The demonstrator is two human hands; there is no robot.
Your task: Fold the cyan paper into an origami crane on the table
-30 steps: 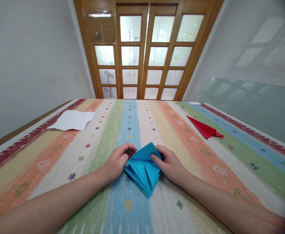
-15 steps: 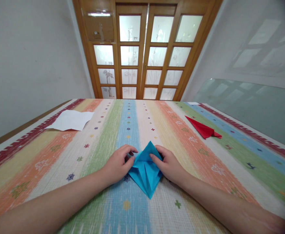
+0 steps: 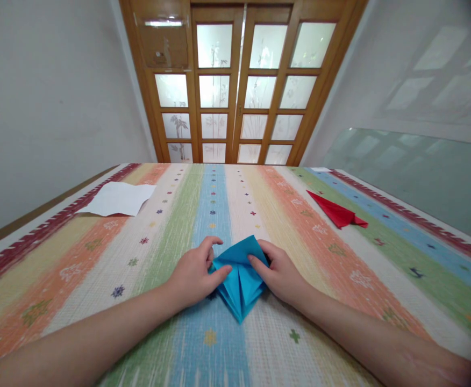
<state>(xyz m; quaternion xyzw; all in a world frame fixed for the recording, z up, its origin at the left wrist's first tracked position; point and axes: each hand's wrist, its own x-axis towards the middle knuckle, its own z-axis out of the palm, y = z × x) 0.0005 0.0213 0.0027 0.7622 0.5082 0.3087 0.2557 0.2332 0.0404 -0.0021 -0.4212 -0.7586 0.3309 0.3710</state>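
Note:
A folded blue paper (image 3: 240,282) lies on the striped tablecloth (image 3: 340,269) in front of me, its point toward me. My left hand (image 3: 195,274) presses on its left flap, thumb and fingers over the paper's left edge. My right hand (image 3: 280,274) holds its right side, fingers curled over the right flap. Both forearms rest on the cloth.
A red folded paper (image 3: 337,213) lies at the right, farther back. A white sheet (image 3: 118,199) lies at the far left near the table's edge. Wooden doors with frosted panes (image 3: 239,86) stand behind the table. A glass pane (image 3: 421,172) leans at the right.
The left flap of the blue paper has been folded inward, so the shape is narrower. My left hand moved right onto the paper. My right hand barely moved.

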